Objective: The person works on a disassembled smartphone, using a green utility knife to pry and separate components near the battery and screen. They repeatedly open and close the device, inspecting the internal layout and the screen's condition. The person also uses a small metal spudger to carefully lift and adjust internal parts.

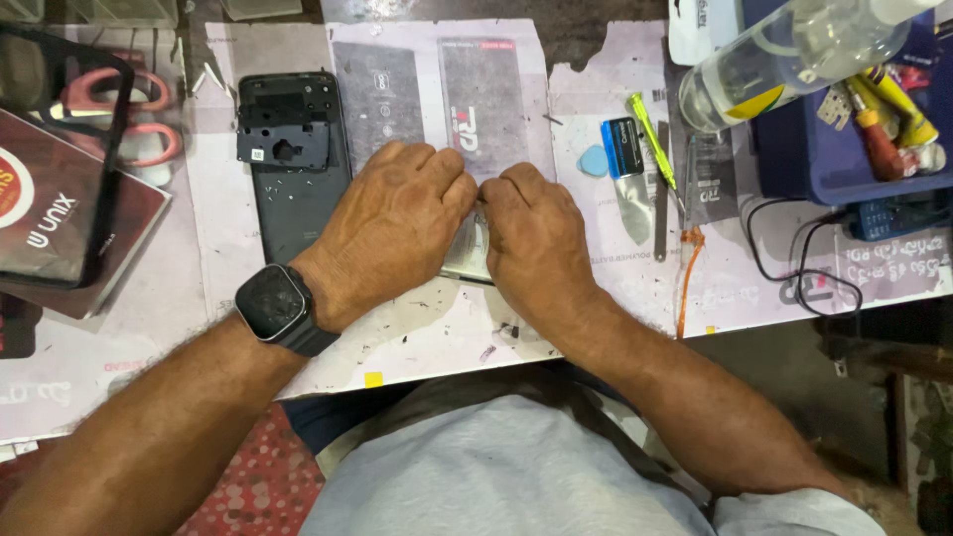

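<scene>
Hands meet at centre: our left hand [392,223] and right hand [531,233], fingers curled, pinch a thin flat part [467,260]; excess pressure risks bending it. Opened phone [296,169] lies at 10 o'clock.

left hand [392,223] + right hand [531,233]: pinching small flat part [469,253] | dark phone back [296,164] left | yellow screwdriver [651,139] right

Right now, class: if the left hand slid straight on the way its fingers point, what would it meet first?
The left hand points up and right, so it would probably first meet the right hand, whose fingertips it already nearly touches over a thin pale sheet. Depth is hard to judge.
</scene>
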